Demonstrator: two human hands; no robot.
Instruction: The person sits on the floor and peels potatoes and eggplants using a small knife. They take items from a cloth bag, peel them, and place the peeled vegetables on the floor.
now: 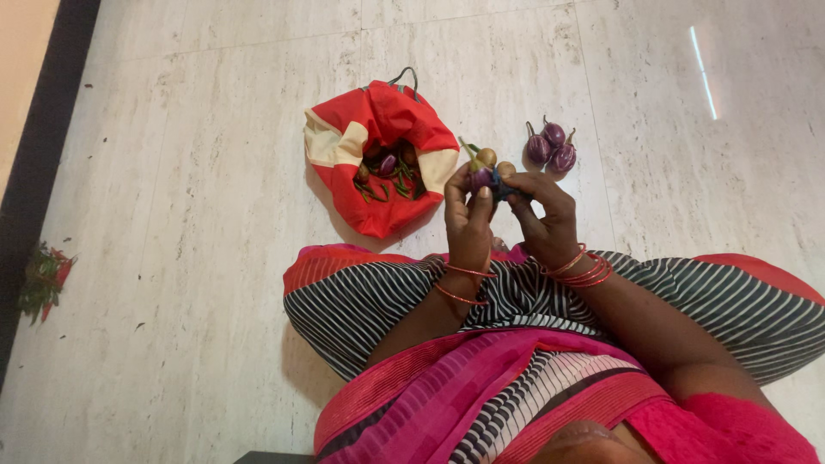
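We count 3 small purple brinjals [550,146] set on the pale marble floor [215,172]; more vegetables wait in the open red cloth bag [382,116]. Our left hand [468,210] and right hand [541,210] close together around several small purple and brown vegetables [486,167], perhaps brinjals too.

my left hand [470,215] and right hand [543,215] side by side above my lap, brinjal [481,175] held between them | open bag [378,167] on floor [215,215] ahead-left, vegetables [387,172] inside | three brinjals [551,146] on floor ahead-right, touching each other | leafy scraps [43,279] far left by wall
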